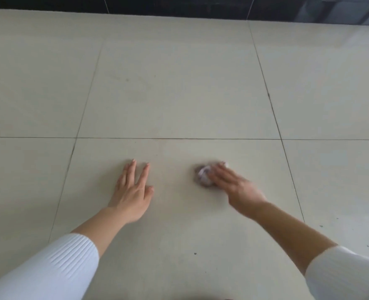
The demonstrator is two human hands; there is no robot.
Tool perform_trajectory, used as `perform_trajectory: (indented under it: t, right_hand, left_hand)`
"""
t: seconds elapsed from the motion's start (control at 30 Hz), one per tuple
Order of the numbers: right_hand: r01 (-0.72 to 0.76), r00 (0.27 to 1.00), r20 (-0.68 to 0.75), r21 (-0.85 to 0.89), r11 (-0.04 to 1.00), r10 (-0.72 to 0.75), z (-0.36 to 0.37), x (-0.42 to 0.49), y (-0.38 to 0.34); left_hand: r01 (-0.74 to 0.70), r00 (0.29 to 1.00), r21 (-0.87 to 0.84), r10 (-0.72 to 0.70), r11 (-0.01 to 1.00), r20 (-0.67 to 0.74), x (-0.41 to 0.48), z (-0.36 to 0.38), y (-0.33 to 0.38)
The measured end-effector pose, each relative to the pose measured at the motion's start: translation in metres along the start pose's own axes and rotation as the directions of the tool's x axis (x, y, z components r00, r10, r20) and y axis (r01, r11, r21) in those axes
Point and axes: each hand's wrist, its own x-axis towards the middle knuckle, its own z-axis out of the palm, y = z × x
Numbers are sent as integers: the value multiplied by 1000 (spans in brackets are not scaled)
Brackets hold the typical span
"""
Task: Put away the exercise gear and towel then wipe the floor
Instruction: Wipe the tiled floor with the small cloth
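The floor (pixel 179 94) is pale cream tile with dark grout lines. My left hand (pixel 132 190) lies flat on a tile, palm down, fingers spread, holding nothing. My right hand (pixel 231 184) presses down on a small crumpled purple and white cloth (pixel 203 175), which shows only at the fingers' left side; the rest is under the palm. The right hand and cloth are blurred. Both arms wear white ribbed sleeves pushed up the forearm. No exercise gear or towel is in view.
A dark band (pixel 201 6) runs along the far edge of the floor, like a black wall base or glass. A few small dark specks (pixel 195 253) dot the tiles near my right arm. Bare tiles extend on all sides.
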Motion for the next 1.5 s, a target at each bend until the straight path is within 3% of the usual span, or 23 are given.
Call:
perform_trajectory:
  t: [0.03, 0.1, 0.17, 0.23, 0.33, 0.4, 0.47, 0.5, 0.57, 0.63, 0.67, 0.73, 0.8, 0.87, 0.93, 1.0, 1.03, 1.17, 1.3, 1.37, 1.5]
  right_hand:
    - [-209, 978, -14, 33, 977, 210, -7, 4, 11]
    - [-541, 840, 4, 90, 836, 543, -17, 7, 20]
    - [-692, 719, 5, 102, 714, 695, -16, 8, 10]
    - [-713, 691, -26, 142, 687, 722, 0, 6, -17]
    - [-545, 814, -95, 212, 811, 573, 31, -4, -73]
    - [-335, 922, -116, 239, 911, 370, 43, -13, -109]
    - [-71, 996, -38, 206, 976, 81, 48, -18, -139]
    - [74, 997, 24, 175, 982, -80, 47, -17, -148]
    - [332, 931, 121, 113, 936, -345, 46, -6, -145]
    - [412, 900, 149, 24, 911, -411, 42, 13, -121]
    - [359, 925, 139, -6, 933, -355, 36, 24, -106]
    - [98, 993, 64, -1, 995, -98, 19, 43, -73]
    - [-212, 977, 14, 21, 977, 212, 5, 55, -33]
    - [-474, 880, 4, 55, 879, 475, -10, 63, 2]
    - [-677, 735, 23, 67, 733, 677, -21, 72, 27]
    - [-767, 641, 51, 86, 636, 766, -21, 87, 33]
    - [-766, 640, 36, 114, 633, 768, -19, 98, 29]
    - [-496, 860, -22, 198, 845, 510, 2, 137, -37]
    - [-51, 997, -41, 186, 981, 59, 39, 136, -134]
    - [181, 983, -30, 218, 959, -179, 56, 118, -170]
    - [492, 844, 114, 222, 842, -524, 61, 95, -180]
  left_hand:
    - [-1, 999, 29, 0, 1000, 51, -7, -1, -3]
    - [-20, 990, 85, 8, 996, 142, -22, -7, -11]
    - [-33, 979, 130, 6, 991, 205, -36, -12, -21]
    - [-45, 973, 187, 0, 981, 232, -48, -14, -32]
    - [-58, 970, 231, 0, 971, 245, -54, -14, -44]
    - [-52, 970, 235, -7, 971, 245, -55, -13, -43]
    - [-43, 970, 229, -15, 972, 242, -53, -13, -38]
    - [-43, 969, 226, -14, 973, 245, -51, -15, -37]
    - [-50, 968, 229, -9, 972, 252, -50, -19, -41]
    - [-41, 970, 231, -17, 972, 244, -53, -21, -49]
    - [-28, 970, 228, -28, 973, 240, -57, -21, -54]
    - [4, 971, 228, -59, 974, 232, -64, -18, -63]
    - [64, 972, 227, -112, 972, 205, -68, -17, -73]
    - [147, 970, 198, -181, 969, 165, -68, -19, -85]
    - [202, 964, 168, -226, 965, 141, -68, -21, -99]
    - [195, 969, 170, -216, 966, 120, -68, -20, -111]
    - [184, 973, 161, -202, 970, 109, -68, -18, -116]
    - [151, 988, 77, -153, 986, 22, -72, -11, -123]
    - [135, 987, 63, -129, 989, -94, -64, -3, -136]
    - [150, 982, 57, -142, 987, -128, -51, -2, -144]
    - [207, 961, 17, -200, 978, -192, -28, -3, -151]
